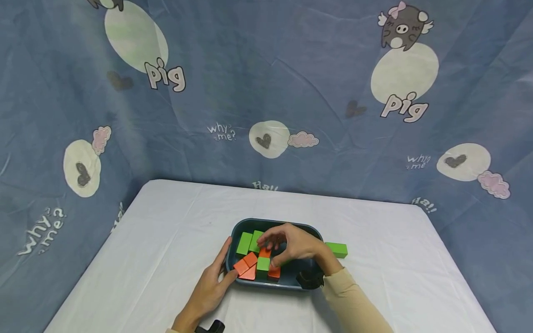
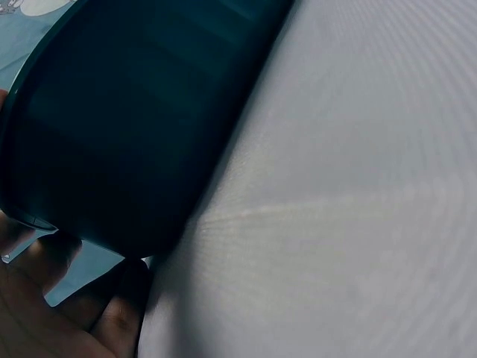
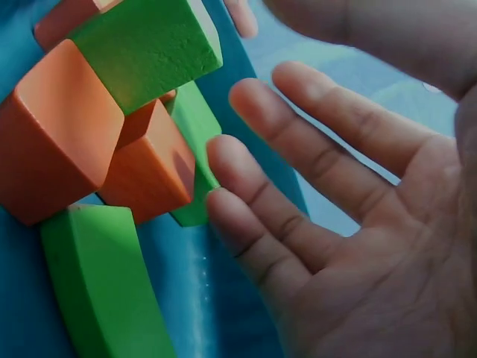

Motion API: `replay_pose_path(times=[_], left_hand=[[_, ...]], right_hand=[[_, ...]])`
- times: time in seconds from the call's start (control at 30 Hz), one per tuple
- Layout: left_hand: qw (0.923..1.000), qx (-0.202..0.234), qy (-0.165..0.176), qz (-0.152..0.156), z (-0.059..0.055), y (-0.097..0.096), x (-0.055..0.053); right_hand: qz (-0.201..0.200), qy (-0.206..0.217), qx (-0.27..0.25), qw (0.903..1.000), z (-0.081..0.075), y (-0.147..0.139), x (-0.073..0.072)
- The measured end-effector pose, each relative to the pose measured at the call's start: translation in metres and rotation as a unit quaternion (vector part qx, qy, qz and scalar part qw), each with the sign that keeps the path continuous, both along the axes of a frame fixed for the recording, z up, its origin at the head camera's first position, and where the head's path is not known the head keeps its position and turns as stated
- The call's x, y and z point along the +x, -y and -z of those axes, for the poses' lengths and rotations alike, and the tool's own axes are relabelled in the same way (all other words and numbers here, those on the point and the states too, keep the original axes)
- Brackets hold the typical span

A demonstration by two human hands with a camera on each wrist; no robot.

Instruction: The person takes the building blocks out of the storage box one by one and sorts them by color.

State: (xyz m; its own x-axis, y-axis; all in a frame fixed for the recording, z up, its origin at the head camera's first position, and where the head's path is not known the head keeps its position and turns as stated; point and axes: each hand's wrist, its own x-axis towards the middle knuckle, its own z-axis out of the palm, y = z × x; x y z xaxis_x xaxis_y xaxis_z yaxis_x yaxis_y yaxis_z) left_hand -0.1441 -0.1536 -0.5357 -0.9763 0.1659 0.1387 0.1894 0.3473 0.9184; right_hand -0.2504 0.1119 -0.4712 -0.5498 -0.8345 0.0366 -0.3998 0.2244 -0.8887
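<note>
A dark teal plastic bin (image 1: 287,284) stands on the table with several green and orange wooden blocks inside. My left hand (image 1: 210,286) touches the bin's left end, fingers stretched along the outer wall and thumb at the front corner. In the left wrist view, fingertips rest against the bin's wall (image 2: 112,134). My right hand (image 1: 297,243) hovers over the bin with fingers spread and nothing gripped. Below it lie an orange block (image 1: 264,252) and a green block (image 1: 263,263). In the right wrist view, its fingertips come close beside an orange block (image 3: 153,168).
Another green block (image 1: 336,249) lies past the bin's right end, partly behind my right wrist. A white cloth (image 1: 166,259) covers the table. Behind stands a blue printed curtain (image 1: 233,83).
</note>
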Motion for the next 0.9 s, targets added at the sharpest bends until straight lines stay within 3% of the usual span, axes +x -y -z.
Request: replay_pose_path(times=[0.3, 0.57, 0.9], left_hand=[[0.9998, 0.0, 0.017, 0.006, 0.0001, -0.0001, -0.0022], [0.9998, -0.004, 0.017, 0.007, 0.0012, -0.0005, -0.0028], [0.9999, 0.0, 0.009, 0.008, 0.0023, 0.0007, -0.0024]], right_hand=[[-0.044, 0.023, 0.029, 0.9983, -0.0004, 0.0035, 0.0012], [-0.068, 0.0, 0.052, 0.9963, 0.0, 0.0036, 0.0025], [-0.091, 0.0, 0.068, 0.9935, 0.0015, 0.0084, 0.0054]])
